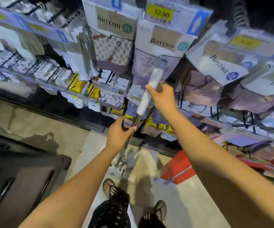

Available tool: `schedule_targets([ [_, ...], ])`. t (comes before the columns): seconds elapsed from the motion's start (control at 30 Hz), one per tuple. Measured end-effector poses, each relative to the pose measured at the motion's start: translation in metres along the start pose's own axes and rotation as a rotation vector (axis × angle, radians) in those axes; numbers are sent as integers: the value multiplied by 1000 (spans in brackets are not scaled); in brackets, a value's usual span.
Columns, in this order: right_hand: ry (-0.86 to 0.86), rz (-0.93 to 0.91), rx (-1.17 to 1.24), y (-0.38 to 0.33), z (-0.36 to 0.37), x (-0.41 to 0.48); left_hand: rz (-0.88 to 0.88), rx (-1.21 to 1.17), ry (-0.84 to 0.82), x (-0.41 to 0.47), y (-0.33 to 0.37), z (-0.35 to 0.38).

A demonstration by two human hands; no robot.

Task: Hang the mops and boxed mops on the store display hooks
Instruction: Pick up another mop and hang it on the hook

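Head view: left hand and right hand grip mop handle; Boycon packs crowd just behind.

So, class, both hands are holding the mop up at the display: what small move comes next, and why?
Probably raise the mop slightly and steer its top end onto a hook. The right hand grips the white sleeve, the left hand the metal shaft below; the tip overlaps hanging packs, not visibly hooked. No hook shows through the blur.
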State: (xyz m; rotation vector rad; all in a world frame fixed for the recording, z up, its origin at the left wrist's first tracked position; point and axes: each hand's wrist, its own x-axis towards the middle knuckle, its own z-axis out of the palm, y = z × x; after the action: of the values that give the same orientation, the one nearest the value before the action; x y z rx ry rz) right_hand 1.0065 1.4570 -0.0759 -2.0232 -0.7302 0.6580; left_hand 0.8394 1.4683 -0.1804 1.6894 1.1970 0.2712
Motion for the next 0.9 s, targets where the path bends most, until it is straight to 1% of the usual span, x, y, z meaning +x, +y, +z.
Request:
schedule_targets([
  [0.1,-45,-26,43,0,-1,-22,-17,-50,14,-13,2,6],
  [0.2,-96,-60,128,4,-1,-46,18,-80,52,-34,13,18],
  [0.3,-123,-137,163,10,-7,-70,1,-116,192,-63,17,34],
  [0.37,-182,-183,189,14,-12,-88,-31,-145,297,-84,17,45],
  [0.47,-365,-267,203,21,-22,-114,-113,-178,503,-116,17,67],
  [0.53,-490,-343,165,25,-32,-131,-169,-191,637,-139,19,82],
  [0.63,-646,-526,50,29,-54,-157,-230,-229,806,-170,18,103],
  [0.7,-701,-620,14,28,-68,-175,-228,-232,855,-192,21,114],
  [0.77,-734,-706,7,23,-74,-195,-188,-219,900,-216,25,120],
  [0.83,-761,-788,8,17,-75,-221,-132,-256,962,-244,25,124],
  [0.9,-823,-853,-17,10,-73,-254,-138,-265,1044,-273,22,125],
])
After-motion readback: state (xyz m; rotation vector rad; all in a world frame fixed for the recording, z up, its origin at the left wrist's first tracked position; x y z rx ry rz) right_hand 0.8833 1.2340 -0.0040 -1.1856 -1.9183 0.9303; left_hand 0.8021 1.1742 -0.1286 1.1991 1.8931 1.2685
